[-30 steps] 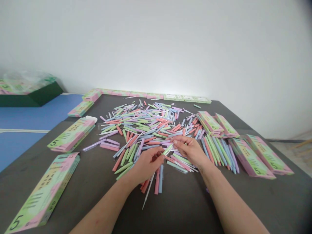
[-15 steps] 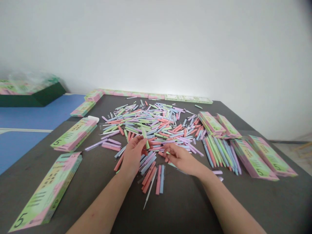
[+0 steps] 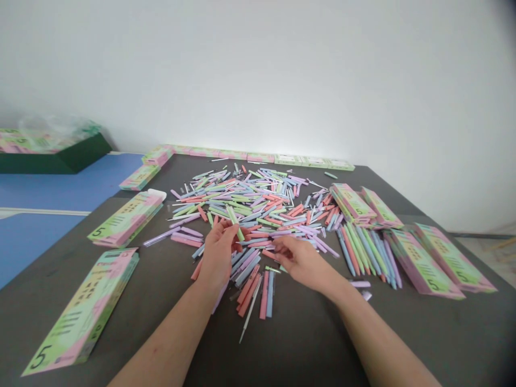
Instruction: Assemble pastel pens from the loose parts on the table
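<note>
In my left hand (image 3: 220, 250), thumb and fingers are closed on a light green pen barrel (image 3: 235, 223), held tilted with its upper end pointing away from me. My right hand (image 3: 302, 260) hovers at the near edge of the pile, its fingers bent and slightly apart, with nothing visible in them. Just below its fingertips lies a small green pen part (image 3: 273, 269), by the tops of a red barrel (image 3: 264, 295) and a blue barrel (image 3: 270, 295). Between the hands a thin white refill (image 3: 250, 312) rests beside several red barrels (image 3: 246, 295).
A wide pile of pastel pen parts (image 3: 250, 196) covers the table's middle. Assembled-looking pens (image 3: 366, 250) lie in a row at right, beside printed boxes (image 3: 427, 263). More boxes (image 3: 83, 312) line the left and far edges. A dark green tray (image 3: 56, 161) stands on a blue surface.
My right hand has let go of the small green part, which now lies on the table below its fingers. My left hand still holds the green barrel, shifted slightly left. The view moved a little.
</note>
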Demonstrator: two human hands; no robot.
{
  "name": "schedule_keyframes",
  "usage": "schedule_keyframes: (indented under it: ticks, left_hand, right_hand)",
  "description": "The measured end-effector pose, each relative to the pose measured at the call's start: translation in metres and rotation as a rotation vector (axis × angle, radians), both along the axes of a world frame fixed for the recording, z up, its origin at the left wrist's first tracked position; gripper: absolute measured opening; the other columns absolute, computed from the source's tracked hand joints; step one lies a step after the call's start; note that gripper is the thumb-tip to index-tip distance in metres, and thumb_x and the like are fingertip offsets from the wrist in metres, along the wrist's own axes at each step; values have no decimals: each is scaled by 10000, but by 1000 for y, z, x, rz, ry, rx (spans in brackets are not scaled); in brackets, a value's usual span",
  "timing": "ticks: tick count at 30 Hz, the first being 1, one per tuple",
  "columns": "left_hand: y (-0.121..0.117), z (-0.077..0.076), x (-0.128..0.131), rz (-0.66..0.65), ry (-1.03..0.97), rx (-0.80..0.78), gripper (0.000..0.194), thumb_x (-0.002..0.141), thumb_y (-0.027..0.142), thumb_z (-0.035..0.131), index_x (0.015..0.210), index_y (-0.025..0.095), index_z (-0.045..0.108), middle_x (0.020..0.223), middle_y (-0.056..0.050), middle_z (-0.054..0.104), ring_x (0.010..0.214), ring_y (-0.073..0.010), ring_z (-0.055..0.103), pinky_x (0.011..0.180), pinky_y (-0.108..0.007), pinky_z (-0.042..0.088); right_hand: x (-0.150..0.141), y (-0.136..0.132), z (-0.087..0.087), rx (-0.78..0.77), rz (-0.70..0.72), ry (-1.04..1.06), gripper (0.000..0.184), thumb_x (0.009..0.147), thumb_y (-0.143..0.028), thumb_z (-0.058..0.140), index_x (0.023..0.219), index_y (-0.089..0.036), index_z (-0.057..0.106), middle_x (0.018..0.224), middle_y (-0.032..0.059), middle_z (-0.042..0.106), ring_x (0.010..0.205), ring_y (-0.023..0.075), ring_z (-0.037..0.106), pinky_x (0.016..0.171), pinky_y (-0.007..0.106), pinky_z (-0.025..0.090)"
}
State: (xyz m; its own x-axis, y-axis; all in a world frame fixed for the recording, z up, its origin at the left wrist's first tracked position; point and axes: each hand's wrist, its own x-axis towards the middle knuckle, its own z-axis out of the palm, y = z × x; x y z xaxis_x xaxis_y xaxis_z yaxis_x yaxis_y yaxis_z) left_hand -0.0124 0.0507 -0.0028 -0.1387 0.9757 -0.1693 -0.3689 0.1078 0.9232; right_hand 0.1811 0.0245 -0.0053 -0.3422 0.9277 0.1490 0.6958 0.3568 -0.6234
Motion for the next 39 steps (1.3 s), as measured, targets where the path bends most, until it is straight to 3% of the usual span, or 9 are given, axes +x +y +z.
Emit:
schedule_keyframes:
  ticks: [5, 13, 21, 27, 31, 35, 39]
  left_hand:
    - [0, 0, 0, -4, -16, -4, 211, 687, 284, 666, 780, 165, 519, 636, -1, 675, 517, -111, 600, 423, -183, 356]
    - [0, 1, 1, -26, -27, 8, 199, 691, 261, 649, 831, 160, 550, 656, -15, 694, 528, -117, 620, 418, -177, 356]
    - [-2, 5, 2, -44, -67, -11, 207, 667, 226, 648, 813, 162, 516, 684, -10, 688, 548, -128, 634, 431, -190, 385]
    - [-4, 4, 2, -97, -70, 8, 170, 647, 149, 590, 782, 175, 491, 663, 22, 642, 551, -122, 617, 422, -187, 384]
    - [-6, 2, 3, -178, -78, -1, 144, 648, 124, 563, 739, 185, 469, 618, 35, 600, 534, -118, 592, 417, -186, 381]
    - [-10, 2, 6, -293, -67, -16, 109, 706, 171, 597, 722, 177, 490, 593, 35, 570, 519, -108, 576, 424, -184, 389]
    - [-13, 1, 11, -346, -76, -13, 148, 731, 232, 646, 807, 173, 532, 611, 30, 586, 514, -106, 574, 431, -185, 403]
  right_hand:
    - [22, 15, -3, 192, -178, -8, 209, 780, -42, 520, 868, -173, 657, 914, 61, 703, 839, 184, 634, 761, 298, 466]
    - [16, 20, -21, 145, -10, -248, 177, 796, -69, 558, 732, -166, 692, 843, 85, 669, 838, 208, 591, 767, 315, 458]
    - [18, 22, -26, 98, -25, -333, 134, 817, -124, 574, 771, -151, 696, 853, 97, 634, 849, 217, 561, 782, 329, 446]
    - [28, 21, -15, 101, -145, -19, 93, 846, -189, 545, 821, -168, 632, 848, 53, 655, 793, 176, 576, 753, 315, 444]
    - [27, 21, -8, -114, -237, 394, 188, 876, -354, 524, 872, -176, 582, 671, -6, 606, 540, 113, 514, 536, 247, 413]
    - [15, 17, -2, -320, -184, 682, 301, 856, -476, 538, 882, -176, 545, 557, -62, 518, 360, 51, 329, 369, 201, 226]
    - [7, 12, 4, -410, -68, 798, 300, 817, -441, 596, 943, -173, 549, 630, -48, 570, 376, 40, 346, 378, 195, 227]
